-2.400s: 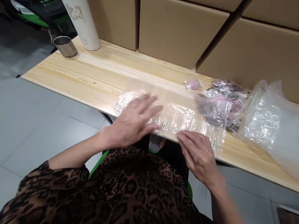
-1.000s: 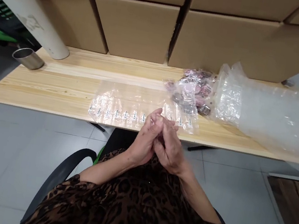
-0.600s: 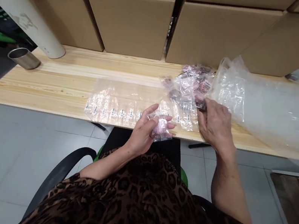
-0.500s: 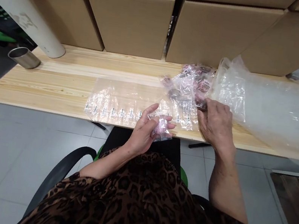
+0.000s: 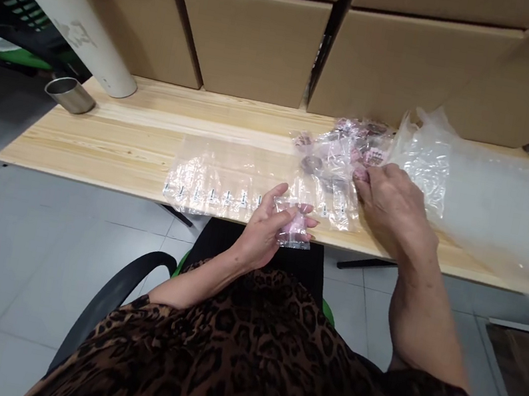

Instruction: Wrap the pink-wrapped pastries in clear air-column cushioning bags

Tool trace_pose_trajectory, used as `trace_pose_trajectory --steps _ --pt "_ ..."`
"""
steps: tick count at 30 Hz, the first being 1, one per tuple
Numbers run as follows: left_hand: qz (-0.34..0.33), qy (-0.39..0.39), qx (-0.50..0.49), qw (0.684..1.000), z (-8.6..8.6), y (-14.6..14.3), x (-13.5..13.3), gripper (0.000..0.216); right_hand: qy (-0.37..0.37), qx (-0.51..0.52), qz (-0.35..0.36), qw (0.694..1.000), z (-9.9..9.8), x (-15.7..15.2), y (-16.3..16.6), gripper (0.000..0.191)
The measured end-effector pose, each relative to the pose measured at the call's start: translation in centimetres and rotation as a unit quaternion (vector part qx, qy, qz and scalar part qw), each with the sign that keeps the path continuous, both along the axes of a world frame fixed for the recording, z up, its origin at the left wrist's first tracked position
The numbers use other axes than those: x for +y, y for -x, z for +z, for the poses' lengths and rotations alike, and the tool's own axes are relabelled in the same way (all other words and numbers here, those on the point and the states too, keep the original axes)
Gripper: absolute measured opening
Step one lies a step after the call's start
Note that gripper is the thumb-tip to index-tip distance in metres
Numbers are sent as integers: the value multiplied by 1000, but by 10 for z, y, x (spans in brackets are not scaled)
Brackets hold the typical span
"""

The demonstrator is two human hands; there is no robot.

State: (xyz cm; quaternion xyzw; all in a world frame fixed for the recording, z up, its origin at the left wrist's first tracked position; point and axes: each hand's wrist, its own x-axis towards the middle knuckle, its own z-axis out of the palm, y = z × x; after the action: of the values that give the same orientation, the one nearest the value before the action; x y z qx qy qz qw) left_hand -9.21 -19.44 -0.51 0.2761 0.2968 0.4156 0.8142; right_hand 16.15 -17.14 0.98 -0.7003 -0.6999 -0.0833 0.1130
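Pink packet (image 5: 295,231), on left fingers (image 5: 312,223), under thumb (image 5: 282,218)

Head-worn view, forward and down

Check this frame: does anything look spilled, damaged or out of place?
Nothing looks spilled or damaged. The tall white cylindrical bottle and the silver metal cup appear to lean, probably from the wide-angle view. The pile of pink items in clear plastic wrappers looks untidy but sits on the pale wooden table.
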Motion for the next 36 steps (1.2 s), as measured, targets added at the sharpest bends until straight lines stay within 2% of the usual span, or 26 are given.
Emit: trace_pose_trajectory --steps 2,4,6,7,9,11,12,13,14,16,18,20,25,28,32,36 --pt "1 3 -5 1000 -1 1 0 85 10 -26 -13 1000 0 0 -5 40" --pt "8 4 -9 1000 -2 1 -1 80 4 -22 -62 998 4 -3 -10 34" --pt "19 -1 -20 1000 -2 1 -1 72 -54 11 -114 992 11 -10 -12 34" --pt "24 -7 -28 999 -2 0 -2 66 -112 34 -124 985 15 -15 -11 37" --pt "33 -25 -43 998 0 0 -2 55 -275 95 -96 952 22 -27 -3 39" --pt "42 -46 -54 997 2 -1 -1 48 -415 204 -37 886 25 -40 14 30" --pt "46 -56 -56 996 3 -2 -1 46 -444 272 -11 854 25 -47 26 24" --pt "52 -65 -57 995 4 -2 0 46 -439 343 10 830 23 -53 39 20" --pt "58 -73 -57 994 6 -3 0 45 -400 411 29 818 19 -58 52 18" --pt "70 -82 -53 993 8 -4 0 43 -273 521 60 806 9 -67 78 19" --pt "79 -92 -47 992 9 -4 -1 42 -156 587 75 791 -1 -70 99 21" --pt "79 -107 -47 990 7 -3 -3 49 -103 623 72 772 -10 -71 112 24" --pt "41 -165 -32 985 -9 3 -9 57 -108 656 49 746 -19 -69 124 32" --pt "32 -191 -23 981 -16 8 -10 58 -127 644 44 753 -24 -71 127 33" --pt "-17 -199 -42 979 -16 17 -7 58 -157 622 53 765 -29 -78 127 36" --pt "-48 -199 -59 977 -11 26 -5 66 -116 644 93 751 -35 -83 126 39"
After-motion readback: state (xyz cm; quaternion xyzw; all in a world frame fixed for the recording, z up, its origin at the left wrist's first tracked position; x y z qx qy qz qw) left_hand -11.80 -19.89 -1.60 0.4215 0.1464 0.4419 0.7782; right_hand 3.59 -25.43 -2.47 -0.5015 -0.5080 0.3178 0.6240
